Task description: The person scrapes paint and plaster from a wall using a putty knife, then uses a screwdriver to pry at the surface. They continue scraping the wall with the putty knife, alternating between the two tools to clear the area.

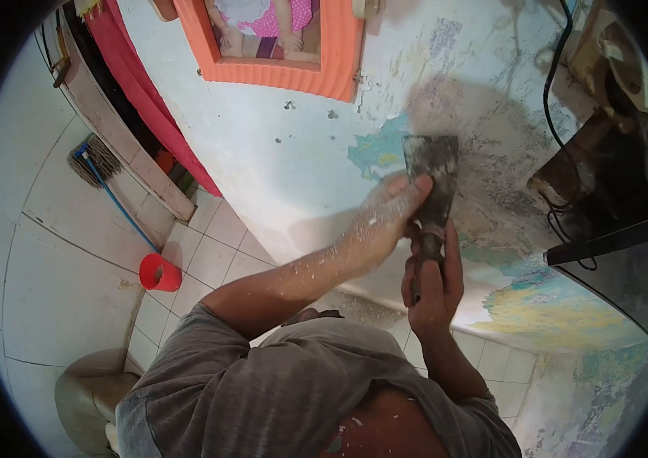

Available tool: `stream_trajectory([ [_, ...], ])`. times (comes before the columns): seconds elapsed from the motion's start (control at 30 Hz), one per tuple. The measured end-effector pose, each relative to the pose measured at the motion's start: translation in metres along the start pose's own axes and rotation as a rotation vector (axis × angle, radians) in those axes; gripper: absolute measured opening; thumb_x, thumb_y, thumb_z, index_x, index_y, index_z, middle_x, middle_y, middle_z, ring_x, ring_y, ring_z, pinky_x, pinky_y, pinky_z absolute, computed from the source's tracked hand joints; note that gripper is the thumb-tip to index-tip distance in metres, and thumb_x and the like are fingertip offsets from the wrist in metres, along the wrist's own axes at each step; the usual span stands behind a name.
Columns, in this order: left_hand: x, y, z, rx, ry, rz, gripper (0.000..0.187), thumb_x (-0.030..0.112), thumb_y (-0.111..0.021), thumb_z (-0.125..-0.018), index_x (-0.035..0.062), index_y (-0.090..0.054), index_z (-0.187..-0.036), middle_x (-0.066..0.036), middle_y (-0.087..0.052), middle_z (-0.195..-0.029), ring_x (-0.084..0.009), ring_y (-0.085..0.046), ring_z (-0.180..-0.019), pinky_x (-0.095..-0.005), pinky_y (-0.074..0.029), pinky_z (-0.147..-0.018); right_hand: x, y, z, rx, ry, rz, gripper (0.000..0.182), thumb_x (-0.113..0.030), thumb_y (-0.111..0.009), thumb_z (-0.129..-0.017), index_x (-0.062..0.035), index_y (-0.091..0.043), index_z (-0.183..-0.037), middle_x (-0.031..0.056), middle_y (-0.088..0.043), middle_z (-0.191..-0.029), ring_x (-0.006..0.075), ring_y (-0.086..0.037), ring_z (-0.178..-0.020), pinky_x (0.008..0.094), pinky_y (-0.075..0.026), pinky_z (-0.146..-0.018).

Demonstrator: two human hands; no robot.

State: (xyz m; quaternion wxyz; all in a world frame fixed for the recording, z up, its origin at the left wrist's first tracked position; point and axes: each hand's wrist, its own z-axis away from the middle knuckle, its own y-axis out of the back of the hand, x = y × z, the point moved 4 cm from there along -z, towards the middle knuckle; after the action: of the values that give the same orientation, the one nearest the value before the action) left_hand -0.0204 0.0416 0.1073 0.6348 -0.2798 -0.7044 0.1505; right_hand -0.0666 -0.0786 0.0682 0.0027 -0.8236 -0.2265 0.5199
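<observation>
A wide, worn scraper is held up against the wall, its flat blade pointing upward over bare plaster and flaking paint. My right hand wraps round its dark handle from below. With the thumb pressed on the blade's face, my left hand grips the lower blade from the left side. White paint flecks cover my left forearm. Around the blade the wall shows patches of turquoise paint and grey, scuffed plaster.
An orange picture frame hangs above. To the right are a black cable and a dark-edged panel. A red bucket and a blue-handled mop are at the left, near a red curtain. White tiles cover the floor.
</observation>
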Motion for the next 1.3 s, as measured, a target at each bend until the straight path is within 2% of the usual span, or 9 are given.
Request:
stream_trajectory([
  [0.13, 0.028, 0.015, -0.017, 0.048, -0.140, -0.143, 0.046, 0.049, -0.056, -0.096, 0.0041, -0.056, -0.100, -0.004, -0.062, -0.086, -0.0106, -0.059, -0.068, -0.0251, -0.046, -0.051, -0.008, -0.019, -0.043, -0.065, 0.038, 0.078, 0.052, -0.006, -0.036, -0.100, -0.0009, -0.026, -0.151, 0.0101, -0.057, -0.108, 0.0021, -0.042, -0.058, 0.0176, -0.034, -0.046],
  [0.67, 0.015, 0.009, 0.005, 0.050, -0.034, -0.129, 0.040, 0.044, -0.050, -0.100, 0.0054, -0.057, -0.101, -0.004, -0.063, -0.082, -0.0107, -0.059, -0.062, -0.0236, -0.045, -0.048, -0.004, -0.026, -0.007, -0.018, 0.099, 0.021, 0.055, -0.003, -0.034, -0.100, -0.0009, -0.019, -0.152, 0.0113, -0.054, -0.111, 0.0022, -0.038, -0.055, 0.0181, -0.033, -0.045],
  [0.7, 0.034, 0.013, 0.000, -0.031, -0.055, -0.368, 0.038, 0.043, -0.050, -0.101, 0.0060, -0.057, -0.101, -0.003, -0.062, -0.081, -0.0094, -0.057, -0.061, -0.0227, -0.044, -0.048, -0.008, -0.030, -0.018, -0.013, 0.060, 0.008, 0.055, -0.003, -0.035, -0.100, -0.0009, -0.019, -0.152, 0.0109, -0.054, -0.110, 0.0022, -0.038, -0.055, 0.0181, -0.033, -0.045],
  [0.83, 0.065, 0.004, -0.013, -0.035, -0.131, -0.027, 0.037, 0.043, -0.053, -0.099, 0.0063, -0.057, -0.100, -0.002, -0.060, -0.077, -0.0079, -0.056, -0.060, -0.0221, -0.043, -0.048, -0.024, -0.043, -0.040, -0.061, 0.045, 0.055, 0.055, -0.002, -0.034, -0.099, -0.0002, -0.018, -0.152, 0.0104, -0.054, -0.106, 0.0020, -0.038, -0.056, 0.0180, -0.033, -0.046],
  [0.93, 0.039, 0.021, 0.002, 0.045, -0.039, -0.270, 0.040, 0.044, -0.054, -0.098, 0.0046, -0.057, -0.100, -0.003, -0.062, -0.079, -0.0094, -0.057, -0.060, -0.0235, -0.045, -0.047, -0.017, -0.039, -0.016, -0.060, 0.070, 0.096, 0.056, -0.003, -0.034, -0.099, -0.0006, -0.018, -0.152, 0.0105, -0.054, -0.108, 0.0023, -0.041, -0.060, 0.0176, -0.035, -0.048],
  [1.0, 0.029, 0.014, -0.002, 0.143, 0.006, 0.034, 0.040, 0.044, -0.054, -0.098, 0.0040, -0.057, -0.099, -0.003, -0.062, -0.078, -0.0098, -0.056, -0.057, -0.0243, -0.044, -0.046, -0.015, -0.037, -0.004, -0.041, 0.082, 0.077, 0.056, -0.002, -0.034, -0.099, -0.0007, -0.018, -0.153, 0.0108, -0.053, -0.113, 0.0025, -0.042, -0.063, 0.0177, -0.036, -0.049],
  [1.07, 0.026, 0.028, -0.022, -0.072, -0.101, -0.106, 0.040, 0.043, -0.053, -0.099, 0.0040, -0.057, -0.100, -0.003, -0.063, -0.078, -0.0100, -0.058, -0.058, -0.0242, -0.045, -0.046, -0.014, -0.035, -0.020, -0.025, -0.027, 0.150, 0.057, -0.002, -0.034, -0.098, -0.0006, -0.018, -0.153, 0.0115, -0.051, -0.118, 0.0020, -0.042, -0.064, 0.0176, -0.037, -0.049],
  [1.17, 0.053, 0.012, -0.013, -0.067, -0.079, -0.058, 0.039, 0.043, -0.050, -0.100, 0.0043, -0.057, -0.103, -0.004, -0.064, -0.081, -0.0104, -0.060, -0.062, -0.0241, -0.045, -0.047, -0.018, -0.039, -0.037, -0.101, 0.068, 0.083, 0.057, -0.001, -0.034, -0.098, -0.0007, -0.016, -0.153, 0.0125, -0.052, -0.117, 0.0021, -0.042, -0.062, 0.0170, -0.035, -0.047],
  [1.3, 0.009, 0.021, 0.007, -0.062, -0.025, -0.060, 0.042, 0.045, -0.052, -0.099, 0.0042, -0.055, -0.107, -0.004, -0.062, -0.084, -0.0116, -0.060, -0.065, -0.0249, -0.046, -0.049, -0.003, -0.024, -0.003, -0.101, 0.097, 0.086, 0.057, -0.002, -0.034, -0.099, -0.0006, -0.016, -0.153, 0.0121, -0.052, -0.116, 0.0021, -0.041, -0.060, 0.0174, -0.035, -0.047],
])
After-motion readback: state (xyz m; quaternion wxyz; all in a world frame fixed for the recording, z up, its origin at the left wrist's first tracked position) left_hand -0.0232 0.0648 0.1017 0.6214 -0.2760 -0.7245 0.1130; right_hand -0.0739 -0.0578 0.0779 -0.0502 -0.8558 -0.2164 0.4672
